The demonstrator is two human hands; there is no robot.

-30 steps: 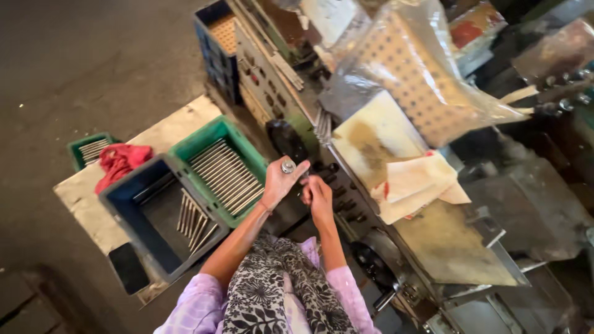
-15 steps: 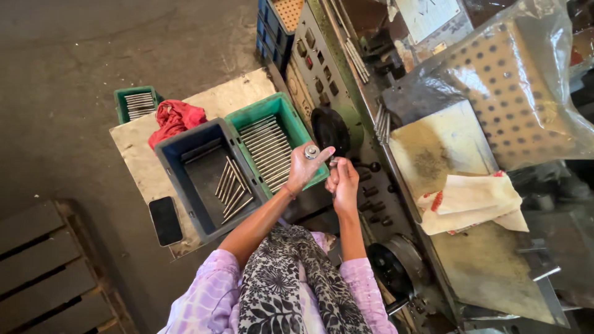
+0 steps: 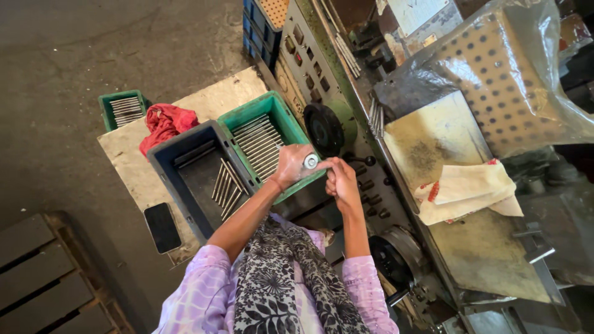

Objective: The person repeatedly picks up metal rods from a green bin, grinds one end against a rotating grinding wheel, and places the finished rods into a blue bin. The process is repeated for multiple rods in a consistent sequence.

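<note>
Presently your left hand [image 3: 292, 166] is closed around a small round silver gauge [image 3: 310, 162], held at the centre of the frame just above the near rim of the green crate [image 3: 250, 115]. Your right hand [image 3: 340, 180] is curled shut, its fingertips meeting the gauge; whether it pinches a rod there cannot be told. The green crate holds silver rods [image 3: 258, 142] in rows. The dark blue crate [image 3: 166, 161] to its left holds a few loose rods [image 3: 226, 182]. Both stand on a metal worktop [image 3: 127, 159] with a red rag [image 3: 164, 124] and a black phone [image 3: 162, 227]. Risk noted: you work over the gap between crate and machine panel [image 3: 346, 111], so a loosened grip would likely drop the part there.
</note>
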